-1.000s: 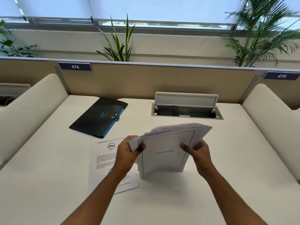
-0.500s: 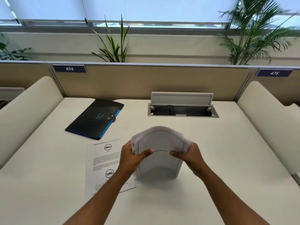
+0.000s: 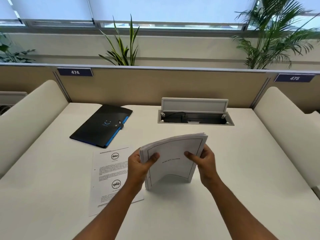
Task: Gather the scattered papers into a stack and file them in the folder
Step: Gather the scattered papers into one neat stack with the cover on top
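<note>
A stack of white papers (image 3: 173, 160) stands on its lower edge on the white desk (image 3: 242, 187), bowed and leaning. My left hand (image 3: 138, 165) grips its left side and my right hand (image 3: 204, 161) grips its right side, thumbs on the front sheet. One loose printed sheet (image 3: 109, 174) lies flat on the desk to the left, partly under my left forearm. The black folder (image 3: 102, 125) with a blue edge lies closed at the back left, apart from both hands.
An open cable tray (image 3: 195, 118) with a raised lid is set into the desk at the back centre. Cream dividers (image 3: 26, 118) flank the desk on both sides, a tan partition (image 3: 155, 87) stands behind.
The stack was pressed down and bent over half a second ago; now it stands taller again, its edges more even, with both hands still on it.
</note>
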### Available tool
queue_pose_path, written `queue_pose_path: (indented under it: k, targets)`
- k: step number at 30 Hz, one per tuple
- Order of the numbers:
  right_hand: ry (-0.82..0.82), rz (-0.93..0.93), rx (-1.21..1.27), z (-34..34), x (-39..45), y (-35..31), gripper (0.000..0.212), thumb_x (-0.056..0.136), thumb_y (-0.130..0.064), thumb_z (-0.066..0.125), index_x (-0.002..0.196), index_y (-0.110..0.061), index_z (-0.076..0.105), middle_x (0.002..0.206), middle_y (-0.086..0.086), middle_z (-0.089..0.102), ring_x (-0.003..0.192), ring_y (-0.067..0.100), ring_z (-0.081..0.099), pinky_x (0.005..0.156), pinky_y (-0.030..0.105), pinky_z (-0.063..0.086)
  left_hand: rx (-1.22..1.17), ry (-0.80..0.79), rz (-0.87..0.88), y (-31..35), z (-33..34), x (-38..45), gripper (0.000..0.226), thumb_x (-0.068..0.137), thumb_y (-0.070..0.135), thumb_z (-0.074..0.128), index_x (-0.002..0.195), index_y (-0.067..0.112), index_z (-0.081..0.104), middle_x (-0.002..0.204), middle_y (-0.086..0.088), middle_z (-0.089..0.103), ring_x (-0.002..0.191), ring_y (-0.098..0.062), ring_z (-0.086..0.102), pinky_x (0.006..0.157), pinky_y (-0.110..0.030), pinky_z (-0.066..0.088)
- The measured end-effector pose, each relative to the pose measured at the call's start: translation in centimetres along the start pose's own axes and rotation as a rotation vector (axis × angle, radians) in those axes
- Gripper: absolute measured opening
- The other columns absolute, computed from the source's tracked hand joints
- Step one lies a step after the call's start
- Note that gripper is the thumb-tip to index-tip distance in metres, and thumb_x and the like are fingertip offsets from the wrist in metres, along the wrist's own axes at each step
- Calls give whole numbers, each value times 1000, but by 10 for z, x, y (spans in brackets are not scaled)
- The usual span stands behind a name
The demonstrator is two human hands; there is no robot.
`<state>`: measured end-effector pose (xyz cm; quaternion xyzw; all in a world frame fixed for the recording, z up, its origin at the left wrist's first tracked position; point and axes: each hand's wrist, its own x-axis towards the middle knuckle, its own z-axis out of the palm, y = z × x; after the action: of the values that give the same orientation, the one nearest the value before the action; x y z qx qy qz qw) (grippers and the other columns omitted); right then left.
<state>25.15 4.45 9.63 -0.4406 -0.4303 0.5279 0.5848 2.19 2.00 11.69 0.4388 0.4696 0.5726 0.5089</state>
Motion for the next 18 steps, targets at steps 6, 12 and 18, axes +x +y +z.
queue_pose_path:
  k: [6, 12, 18]
  targets:
    - [28, -6, 21, 0, 2, 2, 42, 69, -10, 89, 108, -14, 74, 106, 11, 78, 95, 26, 75, 76, 30, 61, 4, -2, 24, 6, 1, 9, 45, 63, 43, 90, 103, 33, 73, 101, -6, 76, 92, -21, 73, 71, -31, 60]
    - [12, 12, -7, 0, 1, 1, 46, 67, -14, 91, 110, -15, 73, 107, 12, 78, 97, 28, 76, 77, 34, 62, 44, -20, 1, 5, -6, 15, 34, 68, 34, 89, 98, 28, 74, 96, -6, 77, 89, -22, 74, 69, -27, 59]
    - [4, 24, 9, 6, 1, -2, 47, 70, -14, 90, 113, -14, 72, 109, 13, 77, 99, 33, 75, 76, 38, 63, 27, -33, -13, -5, 3, 9, 36, 65, 40, 87, 98, 35, 74, 99, -4, 76, 90, -21, 74, 69, -29, 60]
